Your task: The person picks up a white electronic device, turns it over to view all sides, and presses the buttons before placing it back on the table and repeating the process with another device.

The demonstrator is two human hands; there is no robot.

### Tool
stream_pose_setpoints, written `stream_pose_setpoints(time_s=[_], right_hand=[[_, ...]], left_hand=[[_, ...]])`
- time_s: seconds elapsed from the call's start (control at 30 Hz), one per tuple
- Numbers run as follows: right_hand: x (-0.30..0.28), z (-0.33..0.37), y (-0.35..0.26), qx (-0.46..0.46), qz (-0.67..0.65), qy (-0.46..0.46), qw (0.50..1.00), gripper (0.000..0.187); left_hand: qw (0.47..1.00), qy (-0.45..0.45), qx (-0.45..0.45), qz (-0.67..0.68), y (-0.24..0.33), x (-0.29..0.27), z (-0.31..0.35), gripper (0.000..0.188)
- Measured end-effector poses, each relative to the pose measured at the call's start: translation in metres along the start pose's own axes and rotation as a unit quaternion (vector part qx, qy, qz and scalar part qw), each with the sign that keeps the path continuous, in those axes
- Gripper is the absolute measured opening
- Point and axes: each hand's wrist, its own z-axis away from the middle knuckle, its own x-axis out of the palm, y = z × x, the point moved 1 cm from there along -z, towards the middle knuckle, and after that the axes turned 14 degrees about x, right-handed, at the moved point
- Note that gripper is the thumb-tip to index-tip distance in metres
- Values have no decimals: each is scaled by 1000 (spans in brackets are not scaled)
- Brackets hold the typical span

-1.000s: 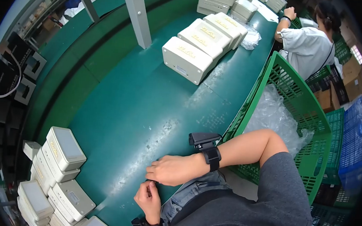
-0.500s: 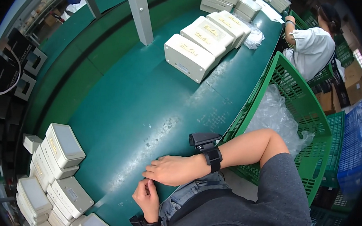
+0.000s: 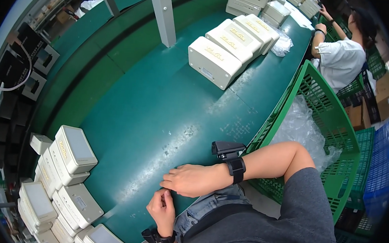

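My right hand (image 3: 192, 180) lies flat on the near edge of the green conveyor table (image 3: 159, 110), fingers pointing left, a black device strapped to its wrist. Just below it, my left hand (image 3: 161, 208) is curled, its fingertips touching the right hand's fingertips. Neither hand visibly holds anything. A stack of cream rectangular boxes (image 3: 68, 158) stands to the left of my hands, an arm's reach away.
More cream boxes (image 3: 229, 47) lie in a row farther up the belt beside a grey post (image 3: 162, 13). A green plastic crate (image 3: 320, 130) holding clear plastic bags stands at my right. Another person (image 3: 341, 55) works at the far end.
My hands have stayed at the table edge, shifting only slightly. The row of boxes and the other person sit a little higher in view as the camera moved.
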Motion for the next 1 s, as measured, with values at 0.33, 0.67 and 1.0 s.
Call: stream_pose_setpoints(time_s=[0.33,0.67,1.0], right_hand=[[1,-1,2,-5,4,9,1000,29],[9,0,4,-16,-9,44,999,24],[14,5,-2,-30,33,54,998,18]], left_hand=[[1000,-8,-16,4,-3,0,1,9],[1000,-6,-7,10,-2,0,2,10],[1000,-6,-13,-11,-2,-1,1,10]])
